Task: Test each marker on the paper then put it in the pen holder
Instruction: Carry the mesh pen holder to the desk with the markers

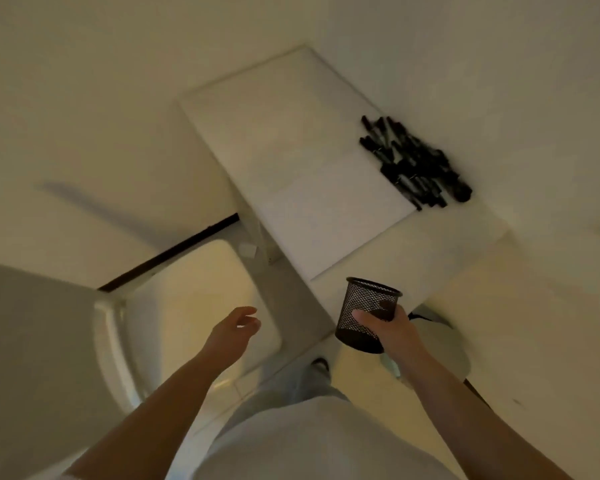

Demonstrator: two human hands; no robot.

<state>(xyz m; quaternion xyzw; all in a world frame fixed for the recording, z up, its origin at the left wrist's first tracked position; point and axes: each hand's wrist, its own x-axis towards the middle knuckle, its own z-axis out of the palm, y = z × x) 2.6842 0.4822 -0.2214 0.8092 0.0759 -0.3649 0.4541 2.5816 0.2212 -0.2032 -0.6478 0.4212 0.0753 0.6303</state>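
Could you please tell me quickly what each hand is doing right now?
Left hand: open, fingers relaxed, holding nothing.
Right hand: gripping the black mesh pen holder.

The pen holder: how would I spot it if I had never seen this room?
Start at the white table with the sheet of white paper and the heap of black markers on it. At its near edge the right hand grips a small cup. That pen holder is the only black mesh thing here, open-topped and see-through.

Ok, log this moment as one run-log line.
stage: setup | right hand: grips mesh pen holder, off the table | left hand: open, empty | markers: piled beside paper | tested: none visible
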